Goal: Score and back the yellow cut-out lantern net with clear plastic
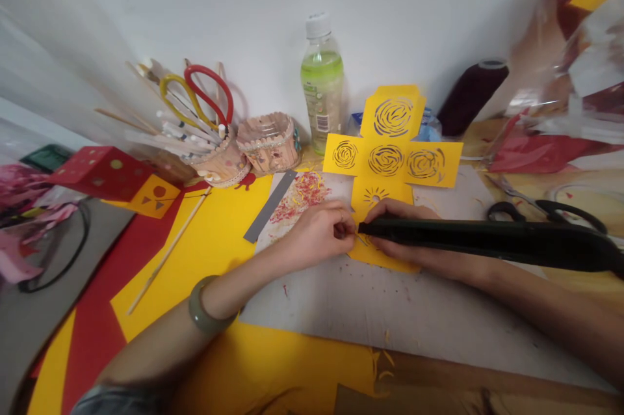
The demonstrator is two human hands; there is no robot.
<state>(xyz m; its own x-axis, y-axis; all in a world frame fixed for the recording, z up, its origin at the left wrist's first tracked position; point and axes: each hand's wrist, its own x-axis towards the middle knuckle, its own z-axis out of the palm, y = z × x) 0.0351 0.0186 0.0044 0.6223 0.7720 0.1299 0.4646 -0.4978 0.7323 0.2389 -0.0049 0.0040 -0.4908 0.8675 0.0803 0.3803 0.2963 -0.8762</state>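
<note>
A cross-shaped yellow paper box net [385, 132] has swirling rose patterns cut through its panels. Its lower panel lies between my hands, partly covered by them. My left hand [325, 233] has thumb and fingers pinched together at that panel's left edge; what they grip is too small to make out. Over the same panel, my right hand [404, 216] is curled, its fingers partly hidden. A long, dark, tapering object [487, 242] crosses in front of that hand from the right, its narrow end near my left fingertips. Beneath lies a grey work board [312, 304].
Red and yellow paper shavings [305, 194] lie beside a grey strip [270, 207]. Behind stand a drink bottle [322, 96], a small basket [270, 158] and a tool holder [221, 164]. Black-handled scissors [546, 207] lie right; a wooden stick [168, 252] and red box [104, 171] are left.
</note>
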